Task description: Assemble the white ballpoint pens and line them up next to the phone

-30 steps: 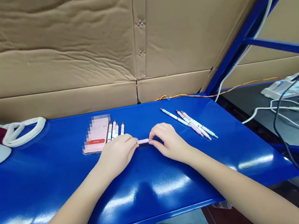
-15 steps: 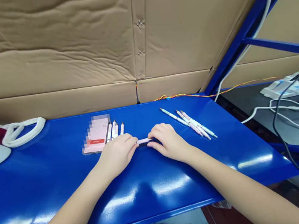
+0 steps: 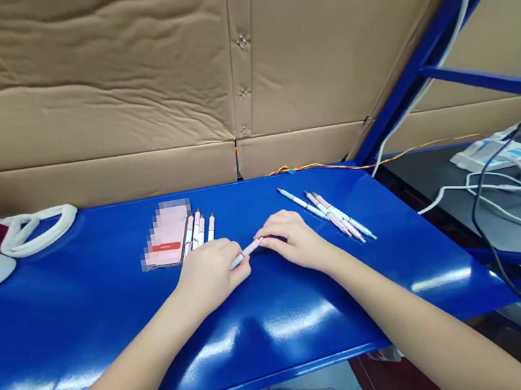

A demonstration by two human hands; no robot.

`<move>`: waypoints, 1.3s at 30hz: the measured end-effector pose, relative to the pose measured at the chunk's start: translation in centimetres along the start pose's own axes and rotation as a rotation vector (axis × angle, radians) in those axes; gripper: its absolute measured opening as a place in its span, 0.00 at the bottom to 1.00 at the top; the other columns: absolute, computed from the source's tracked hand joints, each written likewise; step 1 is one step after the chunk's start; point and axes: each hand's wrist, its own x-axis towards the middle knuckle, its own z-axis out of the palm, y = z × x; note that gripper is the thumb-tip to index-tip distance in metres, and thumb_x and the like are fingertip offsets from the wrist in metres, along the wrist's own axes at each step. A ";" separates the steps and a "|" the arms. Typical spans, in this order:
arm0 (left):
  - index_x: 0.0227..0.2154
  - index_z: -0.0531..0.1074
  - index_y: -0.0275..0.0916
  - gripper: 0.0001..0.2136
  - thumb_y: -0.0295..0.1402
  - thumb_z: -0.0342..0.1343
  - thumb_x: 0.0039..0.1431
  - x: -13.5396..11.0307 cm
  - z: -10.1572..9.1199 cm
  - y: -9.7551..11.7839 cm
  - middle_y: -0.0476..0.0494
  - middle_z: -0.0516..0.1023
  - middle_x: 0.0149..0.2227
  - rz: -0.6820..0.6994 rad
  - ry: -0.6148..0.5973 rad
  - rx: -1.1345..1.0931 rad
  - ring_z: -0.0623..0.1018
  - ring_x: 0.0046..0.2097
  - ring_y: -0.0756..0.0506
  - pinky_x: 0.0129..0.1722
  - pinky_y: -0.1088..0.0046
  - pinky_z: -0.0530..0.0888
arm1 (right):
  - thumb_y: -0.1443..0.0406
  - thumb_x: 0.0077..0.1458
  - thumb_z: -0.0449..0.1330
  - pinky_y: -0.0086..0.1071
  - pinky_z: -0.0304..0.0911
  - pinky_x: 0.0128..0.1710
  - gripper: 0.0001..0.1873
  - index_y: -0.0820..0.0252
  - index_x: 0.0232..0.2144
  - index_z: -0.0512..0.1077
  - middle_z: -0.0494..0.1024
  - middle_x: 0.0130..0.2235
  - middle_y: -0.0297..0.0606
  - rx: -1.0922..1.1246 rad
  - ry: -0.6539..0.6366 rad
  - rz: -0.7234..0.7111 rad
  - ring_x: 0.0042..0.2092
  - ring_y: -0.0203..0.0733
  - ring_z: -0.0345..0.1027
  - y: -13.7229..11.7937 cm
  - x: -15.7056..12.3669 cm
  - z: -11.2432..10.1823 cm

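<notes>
From the head view, the left hand (image 3: 211, 273) and right hand (image 3: 295, 239) grip a slim pink-and-white pen (image 3: 246, 253) narrowly at either end, holding it tilted over a blue metal table (image 3: 62, 321).

Workroom, light assembly or packing type. Blue steel tabletop (image 3: 60, 308) on a blue steel rack frame (image 3: 434, 39); corrugated cardboard sheets (image 3: 99, 95) as backing. Loose pens (image 3: 301, 201) laid out in batches. Adjacent: grey shelf (image 3: 418, 182), white device (image 3: 496, 154), white cables (image 3: 501, 201), thin orange wires (image 3: 326, 167).
</notes>
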 end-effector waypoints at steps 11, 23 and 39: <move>0.23 0.72 0.37 0.15 0.39 0.47 0.58 2.7 1.6 -3.9 0.37 0.74 0.27 -0.102 -0.015 0.297 0.73 0.34 0.38 0.31 0.63 0.66 | 0.58 0.54 0.57 0.47 0.56 0.38 0.15 0.64 0.37 0.74 0.73 0.39 0.56 -0.592 0.091 0.621 0.42 0.60 0.65 5.7 -0.8 -2.6; 0.32 0.74 0.39 0.16 0.41 0.44 0.63 1.7 0.6 -1.9 0.45 0.76 0.34 -0.120 0.127 -0.321 0.73 0.39 0.45 0.43 0.66 0.68 | 0.61 0.50 0.56 0.29 0.58 0.27 0.07 0.59 0.26 0.67 0.71 0.24 0.32 0.531 -0.013 0.575 0.26 0.36 0.65 -1.3 -0.1 0.1; 0.36 0.69 0.39 0.09 0.34 0.45 0.62 -0.1 -1.0 -0.4 0.46 0.76 0.34 0.020 0.181 -0.085 0.75 0.33 0.48 0.30 0.75 0.68 | 0.56 0.60 0.48 0.30 0.60 0.38 0.15 0.59 0.30 0.67 0.72 0.32 0.33 0.566 0.061 0.358 0.36 0.36 0.66 -1.5 -0.6 -1.6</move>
